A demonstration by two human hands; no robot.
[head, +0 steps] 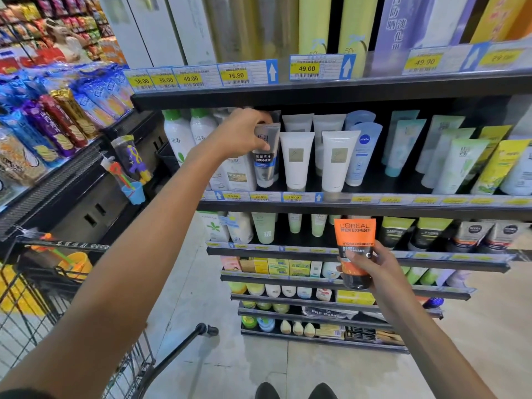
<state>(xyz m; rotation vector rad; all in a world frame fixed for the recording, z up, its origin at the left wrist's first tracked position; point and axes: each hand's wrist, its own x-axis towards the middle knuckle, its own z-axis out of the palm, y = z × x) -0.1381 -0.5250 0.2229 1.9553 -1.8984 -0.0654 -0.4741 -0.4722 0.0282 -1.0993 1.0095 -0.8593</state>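
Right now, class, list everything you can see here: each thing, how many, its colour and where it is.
grey tube: one, grey, second shelf
orange tube: one, orange and black, before lower shelves
white tubes: two in front, white, right of grey tube
spray cans: two, white with green caps, shelf's left end
trolley: one, black wire, lower left
left hand: one, fingers grip grey tube
right hand: one, fingers hold orange tube

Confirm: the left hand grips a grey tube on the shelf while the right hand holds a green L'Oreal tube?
No. The head view shows the L'Oreal tube in the right hand is orange, not green. The left hand does grip the grey tube on the shelf.
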